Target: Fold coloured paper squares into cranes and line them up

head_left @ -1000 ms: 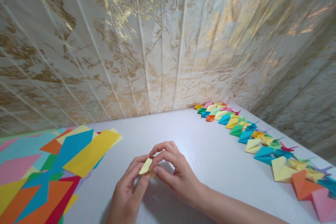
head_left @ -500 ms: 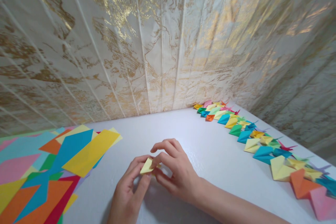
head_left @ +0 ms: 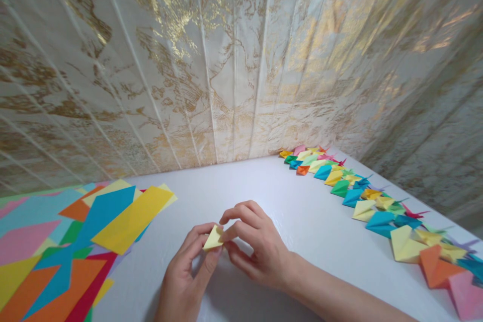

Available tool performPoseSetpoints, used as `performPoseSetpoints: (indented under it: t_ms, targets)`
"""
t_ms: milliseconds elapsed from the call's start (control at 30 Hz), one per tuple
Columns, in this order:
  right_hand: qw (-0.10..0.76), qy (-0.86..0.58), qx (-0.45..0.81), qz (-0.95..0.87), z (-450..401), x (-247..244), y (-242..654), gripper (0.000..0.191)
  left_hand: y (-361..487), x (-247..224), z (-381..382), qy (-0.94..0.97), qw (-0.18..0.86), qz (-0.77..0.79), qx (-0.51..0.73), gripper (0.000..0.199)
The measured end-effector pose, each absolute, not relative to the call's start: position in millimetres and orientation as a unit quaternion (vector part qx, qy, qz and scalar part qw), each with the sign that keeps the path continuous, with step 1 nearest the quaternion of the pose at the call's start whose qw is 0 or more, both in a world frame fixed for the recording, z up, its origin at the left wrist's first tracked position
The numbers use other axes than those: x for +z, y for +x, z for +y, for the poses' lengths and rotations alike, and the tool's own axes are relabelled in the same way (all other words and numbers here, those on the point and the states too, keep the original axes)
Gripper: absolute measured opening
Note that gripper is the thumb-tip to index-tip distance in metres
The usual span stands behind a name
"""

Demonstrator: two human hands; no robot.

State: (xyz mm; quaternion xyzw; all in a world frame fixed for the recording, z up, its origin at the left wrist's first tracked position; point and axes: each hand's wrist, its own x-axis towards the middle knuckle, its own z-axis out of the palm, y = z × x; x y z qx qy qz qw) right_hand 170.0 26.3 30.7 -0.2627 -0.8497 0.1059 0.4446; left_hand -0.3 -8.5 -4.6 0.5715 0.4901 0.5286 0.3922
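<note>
A small folded piece of pale yellow paper is held just above the white table, near the bottom centre. My left hand pinches its left and lower edge between thumb and fingers. From the right, my right hand reaches to the paper, its index finger and thumb closed at the paper's right edge. The right fingertips partly cover the folds on that side.
Loose coloured paper sheets overlap on the left of the white table. Rows of folded paper cranes line the right edge. A patterned white and gold curtain hangs behind.
The right fingers have closed in slightly around the paper's right edge, and the small paper is turned a little. The whole view has shifted slightly.
</note>
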Motion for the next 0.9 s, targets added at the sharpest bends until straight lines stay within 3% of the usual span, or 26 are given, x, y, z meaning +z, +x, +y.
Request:
performPoseSetpoints:
  t_ms: [100,233,500,567,733,900]
  targets:
    - [0.444,-0.242,0.074,-0.859,25.8,29.3,171.1,0.017,-1.4,-5.5,-8.7,0.578,0.369,0.492,0.536,0.021]
    - [0.439,-0.237,0.060,-0.865,27.2,28.5,173.7,0.001,-3.4,-6.3,-8.9,0.577,0.358,0.504,0.534,0.022]
    - [0.393,-0.253,0.010,-0.884,29.5,20.7,172.8,0.006,-2.5,-1.5,-11.0,0.569,0.378,0.511,0.521,0.028]
    - [0.408,-0.252,0.088,-0.873,28.1,23.7,172.5,0.003,-3.5,-2.1,-9.4,0.578,0.370,0.507,0.522,0.027]
    - [0.417,-0.282,0.402,-0.765,31.6,35.3,175.1,0.020,-12.1,-5.0,-0.8,0.626,0.329,0.513,0.486,0.024]
    - [0.360,-0.282,0.519,-0.723,38.5,33.6,177.7,0.034,-16.2,-4.9,0.0,0.689,0.310,0.486,0.439,0.019]
